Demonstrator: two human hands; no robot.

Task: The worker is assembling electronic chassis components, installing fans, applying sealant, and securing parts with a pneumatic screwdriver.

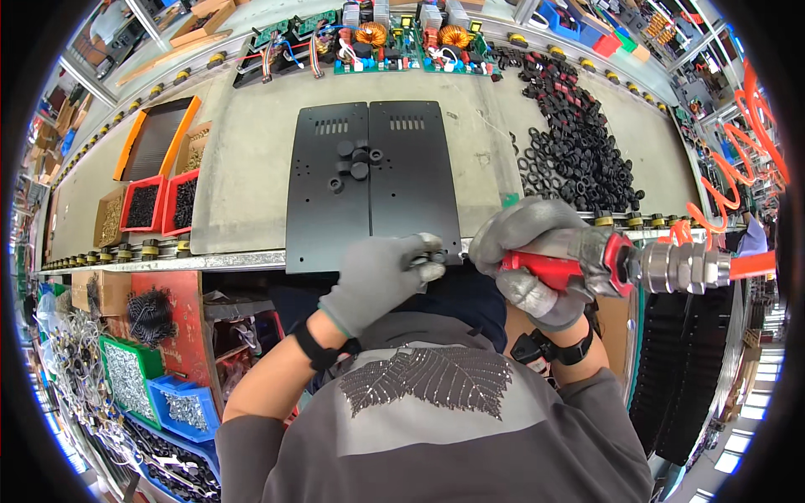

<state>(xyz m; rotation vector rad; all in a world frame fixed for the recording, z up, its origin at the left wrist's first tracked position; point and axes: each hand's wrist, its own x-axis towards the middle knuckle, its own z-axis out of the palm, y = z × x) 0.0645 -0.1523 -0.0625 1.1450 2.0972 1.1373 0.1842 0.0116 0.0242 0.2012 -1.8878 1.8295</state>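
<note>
Two black sheet-metal panels (328, 226) lie side by side across the front edge of the bench, with slots near their far ends. Several black round caps (360, 171) rest on them around the middle seam. My left hand (377, 279), in a grey glove, is over the near edge of the panels. Its fingertips are pinched together on something small and dark that I cannot make out. To the right of the panels, my right hand (537, 243), also gloved, wraps round a red air tool (549, 270). A metal coupling (683, 267) joins the tool to an orange hose (752, 266).
Black rings and caps (579, 159) form a heap on the right. Circuit boards with copper coils (373, 50) stand at the back. On the left are red bins of dark screws (144, 205) and an orange-edged tray (159, 138). A coiled orange hose (729, 168) hangs at far right.
</note>
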